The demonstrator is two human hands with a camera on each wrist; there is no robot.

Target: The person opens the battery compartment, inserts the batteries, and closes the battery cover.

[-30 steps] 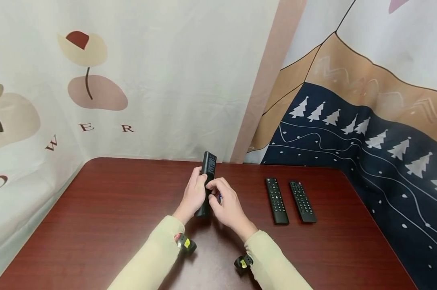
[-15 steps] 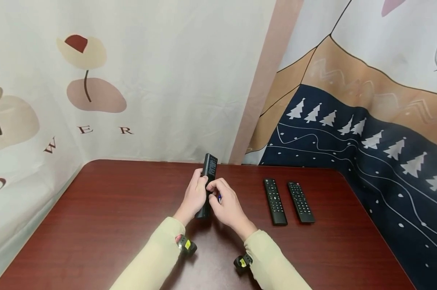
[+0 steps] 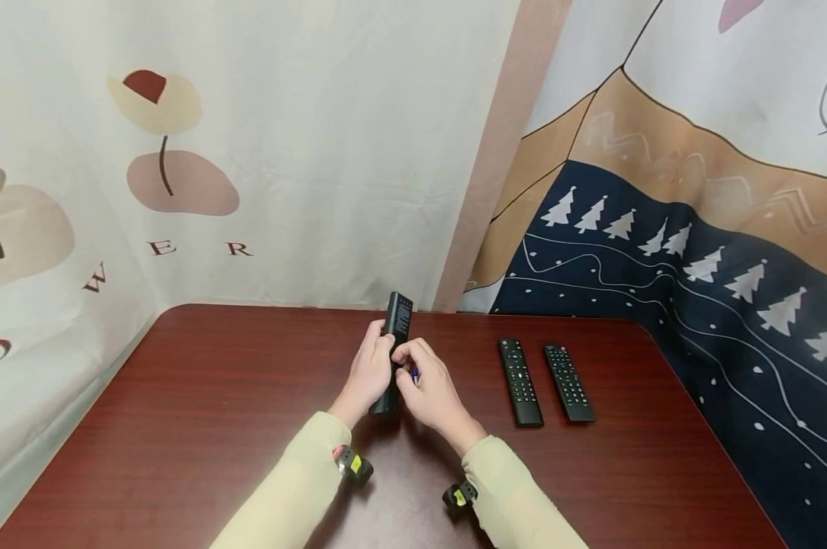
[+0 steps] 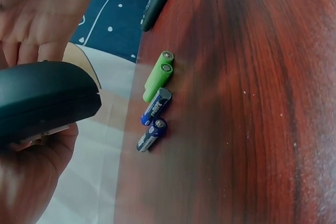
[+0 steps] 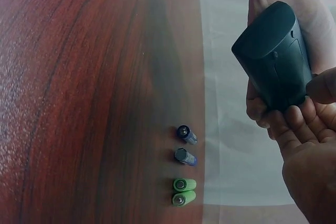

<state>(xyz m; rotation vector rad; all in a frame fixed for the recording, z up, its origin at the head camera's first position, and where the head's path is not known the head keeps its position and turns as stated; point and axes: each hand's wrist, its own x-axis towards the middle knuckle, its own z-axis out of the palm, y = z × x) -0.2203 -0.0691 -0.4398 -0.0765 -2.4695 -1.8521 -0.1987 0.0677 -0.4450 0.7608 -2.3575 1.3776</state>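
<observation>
The long black plastic remote control (image 3: 400,320) is over the red-brown wooden table (image 3: 249,427), toward its far middle, gripped by the left hand (image 3: 371,370). The right hand (image 3: 429,385), fingers curled, touches it; whether it pinches, I can't tell. I'd brace the left and press gently with the right, which mostly hides the blue and green cylindrical batteries (image 4: 156,106) in the head view.

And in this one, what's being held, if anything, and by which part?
A raised black remote: the left hand grips it around its middle. The right hand touches it; whether it grips cannot be told.
</observation>
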